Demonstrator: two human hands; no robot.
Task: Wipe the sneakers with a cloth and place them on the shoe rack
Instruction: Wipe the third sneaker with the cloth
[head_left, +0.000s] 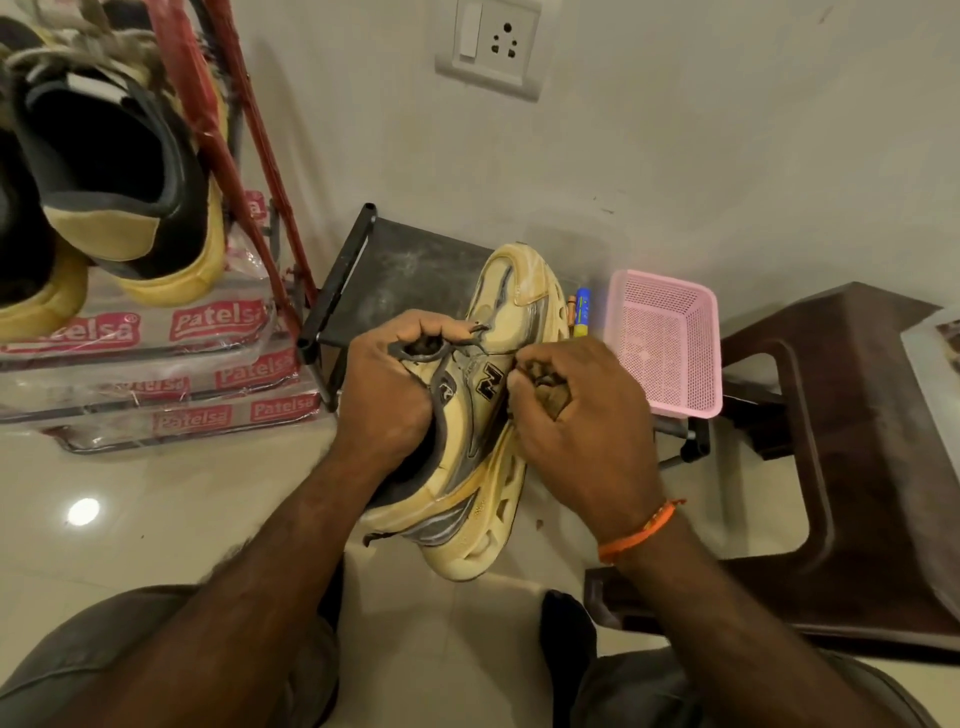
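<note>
A cream and grey sneaker (511, 332) with a black N logo is held on its side in the middle of the view, toe pointing away from me. My left hand (387, 392) grips it at the collar, fingers curled into the opening. My right hand (576, 415) is closed on a small brown cloth (550, 395) pressed against the sneaker's side by the logo. At the upper left the red-framed shoe rack (260, 150) carries a black and yellow sneaker (124, 176) on a plastic-wrapped shelf.
A low black metal shelf (405, 260) stands behind the held sneaker against the white wall. A pink mesh basket (670, 338) and a blue marker (583, 312) sit to the right. A dark brown plastic stool (857, 457) is at the right. My knees fill the bottom edge.
</note>
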